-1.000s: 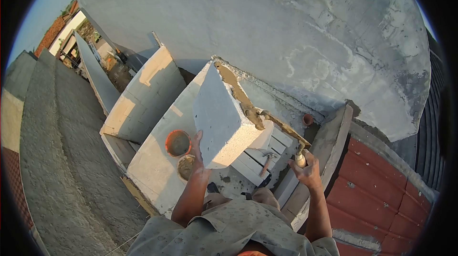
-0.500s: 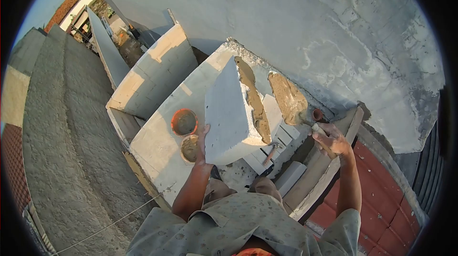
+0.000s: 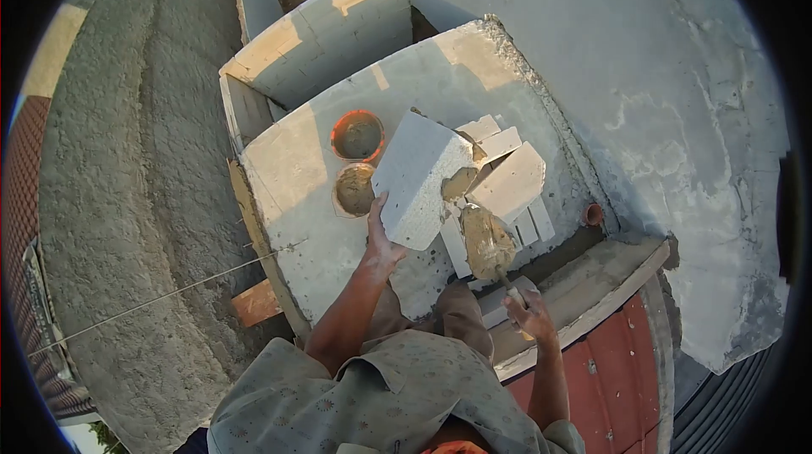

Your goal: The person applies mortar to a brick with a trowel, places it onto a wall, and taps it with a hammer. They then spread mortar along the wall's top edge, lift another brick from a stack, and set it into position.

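My left hand (image 3: 381, 230) grips the near left edge of a pale concrete block (image 3: 416, 176), which is tilted above the slab. Wet mortar shows along the block's right end, while its mortared long face is mostly turned out of sight. In my right hand (image 3: 531, 314) is the handle of a trowel (image 3: 488, 242), its blade coated with mortar. The blade lies to the right of the block and overlaps the stacked pale blocks (image 3: 514, 179) in this view. Left of the held block stand an orange-rimmed bucket (image 3: 336, 139) and a second round bucket (image 3: 337, 192), both containing mortar.
The concrete slab (image 3: 296, 154) is bordered by a tall grey wall (image 3: 609, 56) on the right and a low block wall (image 3: 330, 27) at the back. A small pipe stub (image 3: 594, 214) rises near the ledge (image 3: 584, 285). Red roofing (image 3: 592, 361) lies beyond it.
The view has shifted. The block has rolled so its mortared face turns away, and the trowel has come down and left, closer to my body. Both hands keep their hold.
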Motion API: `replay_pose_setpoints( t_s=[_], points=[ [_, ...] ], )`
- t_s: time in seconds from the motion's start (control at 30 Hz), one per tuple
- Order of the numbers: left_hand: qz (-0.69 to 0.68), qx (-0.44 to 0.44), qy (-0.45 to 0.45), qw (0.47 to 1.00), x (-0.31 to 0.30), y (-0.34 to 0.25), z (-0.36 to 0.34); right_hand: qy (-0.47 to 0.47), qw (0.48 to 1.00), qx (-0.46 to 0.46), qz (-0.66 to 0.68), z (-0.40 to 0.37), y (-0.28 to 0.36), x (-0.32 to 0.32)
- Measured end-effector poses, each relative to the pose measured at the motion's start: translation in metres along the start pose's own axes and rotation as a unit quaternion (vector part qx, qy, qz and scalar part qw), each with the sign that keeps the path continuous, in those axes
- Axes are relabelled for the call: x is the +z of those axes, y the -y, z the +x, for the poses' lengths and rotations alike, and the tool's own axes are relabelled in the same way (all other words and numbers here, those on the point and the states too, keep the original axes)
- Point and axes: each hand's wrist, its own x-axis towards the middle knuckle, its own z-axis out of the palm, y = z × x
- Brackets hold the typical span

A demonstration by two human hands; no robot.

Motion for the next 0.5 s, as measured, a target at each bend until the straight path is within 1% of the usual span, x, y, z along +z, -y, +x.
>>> replay_pose_setpoints(
  t_s=[0.03,0.13,0.17,0.27,0.3,0.33,0.4,0.47,0.5],
  points=[
    [-0.016,0.014,-0.02,1.0,-0.018,-0.006,0.001,0.011,0.995,0.084,0.044,0.007,-0.002,0.0],
    [-0.084,0.038,-0.069,0.993,-0.058,-0.031,-0.014,-0.062,0.992,0.087,-0.07,0.058,-0.034,0.023],
    [-0.111,0.042,-0.082,0.99,-0.071,-0.04,-0.02,-0.048,0.982,0.135,-0.123,0.083,-0.029,0.033],
    [-0.17,0.088,-0.171,0.966,-0.126,-0.065,-0.038,-0.043,0.968,0.037,-0.246,0.174,-0.036,0.085],
    [-0.197,0.09,-0.24,0.946,-0.144,-0.075,-0.045,-0.018,0.963,0.058,-0.262,0.205,-0.027,0.104],
    [-0.215,0.099,-0.283,0.93,-0.17,-0.086,-0.054,0.008,0.958,0.079,-0.277,0.24,-0.019,0.125],
    [-0.254,0.118,-0.367,0.887,-0.225,-0.098,-0.07,0.074,0.923,0.107,-0.363,0.314,-0.006,0.164],
    [-0.256,0.128,-0.433,0.855,-0.264,-0.111,-0.086,0.158,0.865,0.084,-0.468,0.386,-0.002,0.204],
    [-0.255,0.133,-0.464,0.838,-0.281,-0.116,-0.091,0.162,0.847,0.06,-0.503,0.428,-0.02,0.224]
  ],
)
